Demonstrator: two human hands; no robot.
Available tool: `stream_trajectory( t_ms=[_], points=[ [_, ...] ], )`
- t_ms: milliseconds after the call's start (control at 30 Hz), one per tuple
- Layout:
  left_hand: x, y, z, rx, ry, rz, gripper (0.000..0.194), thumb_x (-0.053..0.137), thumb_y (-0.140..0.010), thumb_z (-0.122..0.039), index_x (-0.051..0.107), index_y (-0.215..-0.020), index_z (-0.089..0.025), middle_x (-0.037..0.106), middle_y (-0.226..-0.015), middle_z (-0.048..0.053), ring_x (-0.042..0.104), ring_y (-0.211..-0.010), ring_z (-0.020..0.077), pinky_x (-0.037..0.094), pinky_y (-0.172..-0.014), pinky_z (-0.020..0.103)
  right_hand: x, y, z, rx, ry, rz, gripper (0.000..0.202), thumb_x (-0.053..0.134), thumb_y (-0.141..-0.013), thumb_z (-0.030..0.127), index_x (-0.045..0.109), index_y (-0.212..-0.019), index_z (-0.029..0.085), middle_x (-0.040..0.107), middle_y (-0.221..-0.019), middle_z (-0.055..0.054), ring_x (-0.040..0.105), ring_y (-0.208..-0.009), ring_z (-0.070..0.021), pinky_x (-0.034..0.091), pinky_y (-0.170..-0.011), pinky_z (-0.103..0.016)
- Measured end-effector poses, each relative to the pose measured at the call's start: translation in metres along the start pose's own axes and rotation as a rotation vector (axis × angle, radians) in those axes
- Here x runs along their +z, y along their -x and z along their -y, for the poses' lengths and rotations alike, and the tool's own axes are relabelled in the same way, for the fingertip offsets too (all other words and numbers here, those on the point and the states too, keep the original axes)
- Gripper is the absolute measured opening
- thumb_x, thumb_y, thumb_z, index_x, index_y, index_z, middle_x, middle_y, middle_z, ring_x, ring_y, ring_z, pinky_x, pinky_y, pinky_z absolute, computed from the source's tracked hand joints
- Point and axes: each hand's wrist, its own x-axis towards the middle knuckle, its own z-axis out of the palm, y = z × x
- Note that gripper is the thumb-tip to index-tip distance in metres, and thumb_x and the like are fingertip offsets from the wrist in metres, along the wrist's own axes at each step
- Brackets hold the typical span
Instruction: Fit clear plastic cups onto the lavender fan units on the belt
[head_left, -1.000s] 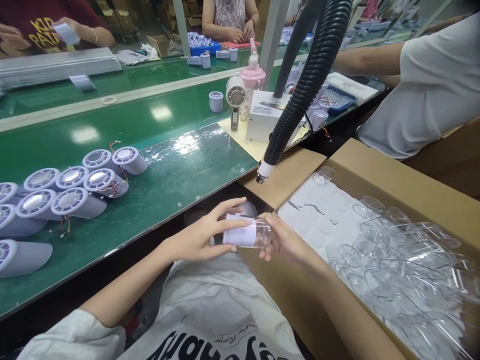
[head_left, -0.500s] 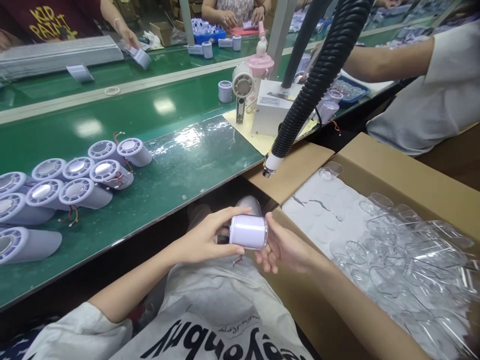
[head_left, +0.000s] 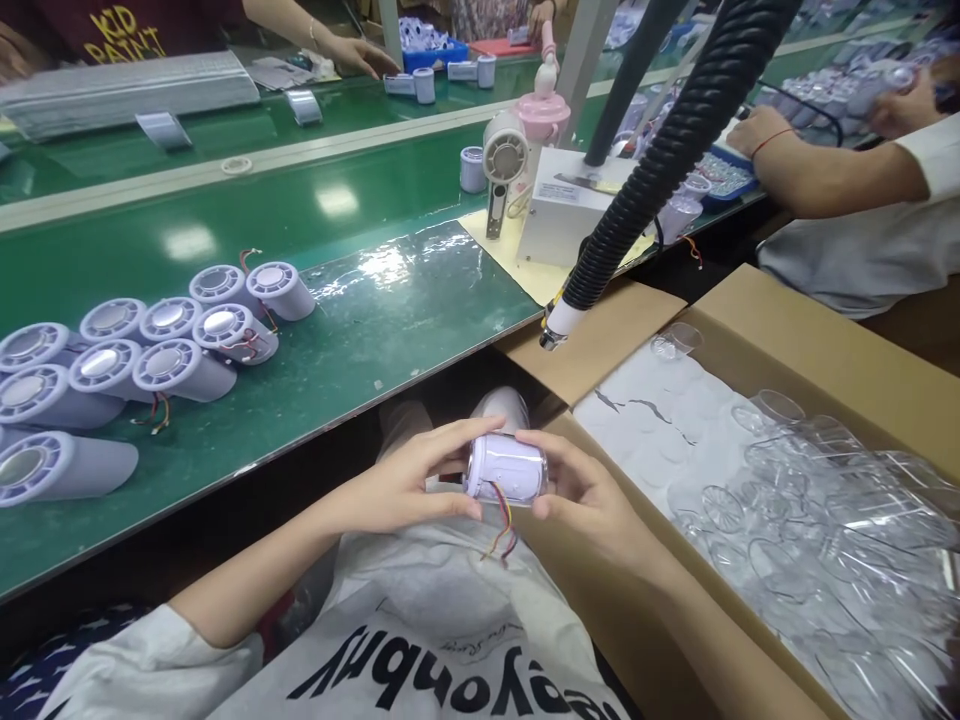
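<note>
Your left hand [head_left: 405, 482] gripped the left end of the lavender cylindrical housing [head_left: 506, 466], fingers above and thumb below. Your right hand [head_left: 596, 490] was closed in the same way on the clear plastic cup [head_left: 544, 472] fitted around the opposite end. The housing lay sideways in the air above your lap, between the green surface [head_left: 360, 335] and the open cardboard box [head_left: 832, 330]. Its lead wires [head_left: 508, 520] hung from the near side, between your hands. On the surface to your left, further lavender housings [head_left: 187, 372] stood grouped, round grilles exposed. Loose clear cups [head_left: 814, 500] filled much of the box. Ahead, the black corrugated hose [head_left: 667, 150] ended in a metal tip [head_left: 551, 341], apart from both hands. A handheld fan [head_left: 505, 158] stood beside the white metal unit [head_left: 562, 215].
</note>
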Motion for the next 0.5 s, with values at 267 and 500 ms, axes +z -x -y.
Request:
stream_trajectory(
  t_ms=[267, 500],
  points=[
    [0.004, 0.000, 0.020, -0.111, 0.207, 0.035, 0.080, 0.074, -0.077, -0.020, 0.036, -0.146, -0.033, 0.063, -0.126, 0.008, 0.064, -0.110, 0.0233, 0.052, -0.093, 0.037, 0.008, -0.001, -0.005, 0.055, 0.038, -0.018, 0.051, 0.078, -0.077, 0.027, 0.063, -0.125, 0.034, 0.067, -0.120, -0.002, 0.068, -0.091, -0.0224, 0.057, -0.082, -0.036],
    [-0.036, -0.016, 0.021, -0.275, -0.064, -0.021, 0.051, 0.068, -0.078, -0.041, 0.058, -0.126, -0.027, 0.072, -0.101, 0.005, 0.068, -0.077, 0.0185, 0.053, -0.059, 0.024, -0.026, 0.007, -0.004, 0.167, 0.527, -0.059, 0.039, 0.055, -0.093, 0.045, 0.063, -0.127, 0.027, 0.067, -0.121, -0.004, 0.063, -0.107, -0.0258, 0.048, -0.097, -0.039]
  ],
)
